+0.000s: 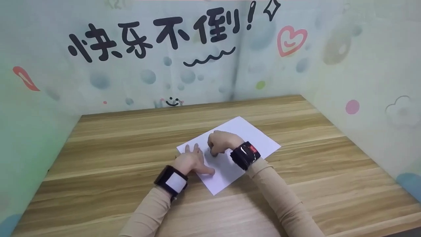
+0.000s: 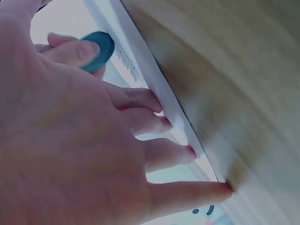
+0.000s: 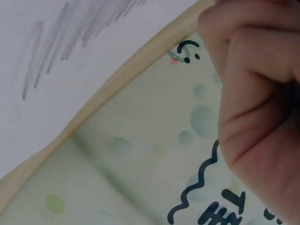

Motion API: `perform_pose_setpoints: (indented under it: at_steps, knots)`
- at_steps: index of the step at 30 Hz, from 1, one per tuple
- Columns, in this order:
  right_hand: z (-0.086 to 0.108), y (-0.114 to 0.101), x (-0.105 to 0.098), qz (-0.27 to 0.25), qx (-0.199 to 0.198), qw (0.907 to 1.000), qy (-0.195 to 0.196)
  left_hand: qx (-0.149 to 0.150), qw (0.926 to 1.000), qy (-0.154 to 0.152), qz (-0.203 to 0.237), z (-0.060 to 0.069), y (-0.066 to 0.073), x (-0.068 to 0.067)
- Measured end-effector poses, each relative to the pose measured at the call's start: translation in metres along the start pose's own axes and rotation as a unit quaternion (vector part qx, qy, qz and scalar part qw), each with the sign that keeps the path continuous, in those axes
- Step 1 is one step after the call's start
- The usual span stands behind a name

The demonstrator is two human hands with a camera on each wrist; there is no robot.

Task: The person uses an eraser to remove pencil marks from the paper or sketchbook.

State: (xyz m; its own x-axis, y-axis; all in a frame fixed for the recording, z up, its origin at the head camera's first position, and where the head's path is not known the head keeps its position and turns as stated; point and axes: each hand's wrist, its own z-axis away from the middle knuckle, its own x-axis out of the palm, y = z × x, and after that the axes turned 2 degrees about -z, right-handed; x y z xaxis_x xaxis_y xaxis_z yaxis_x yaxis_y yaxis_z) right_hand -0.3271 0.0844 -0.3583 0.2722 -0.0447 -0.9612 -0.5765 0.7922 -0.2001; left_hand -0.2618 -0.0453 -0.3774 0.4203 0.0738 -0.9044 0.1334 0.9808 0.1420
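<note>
A white sheet of paper (image 1: 253, 133) lies at a slant on the wooden table. My left hand (image 1: 191, 161) rests on its left part with fingers spread; in the left wrist view the fingertips of this hand (image 2: 89, 136) reach the paper's edge. Over the middle of the sheet is my right hand (image 1: 225, 141), fingers curled. The left wrist view shows the right hand (image 2: 70, 52) pinching a rounded teal object (image 2: 105, 49) against the paper. Grey hatched strokes (image 3: 68, 35) mark the sheet in the right wrist view, beside the right hand (image 3: 262, 93); its fingertips are hidden there.
The wooden table (image 1: 115, 148) extends around the sheet. Walls with printed bubbles and dark lettering (image 1: 171, 31) stand behind it and on both sides. Both wrists wear black bands, the right one (image 1: 245, 155) close to the paper.
</note>
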Motion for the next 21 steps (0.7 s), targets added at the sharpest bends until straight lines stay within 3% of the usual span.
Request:
perform_pose_setpoints:
  at_steps: [5,9,15,17,21]
  knots:
    - [-0.002,0.004,0.003,0.015,-0.054,0.9976,0.041,-0.006,1.0000,0.005,0.001,-0.003,0.003,0.000]
    - [-0.002,0.003,0.000,0.013,-0.026,0.9996,0.005,-0.002,1.0000,0.008,0.003,-0.003,0.003,-0.001]
    - [-0.006,0.005,-0.001,0.014,-0.067,0.9963,0.052,-0.004,1.0000,0.004,-0.002,-0.003,0.002,-0.005]
    - [-0.004,0.005,-0.005,0.010,-0.058,0.9979,0.027,-0.005,1.0000,0.004,-0.004,-0.002,0.002,-0.006]
    - [0.002,0.008,-0.013,-0.016,0.007,0.9995,-0.028,0.000,1.0000,0.008,-0.001,-0.002,0.002,-0.006]
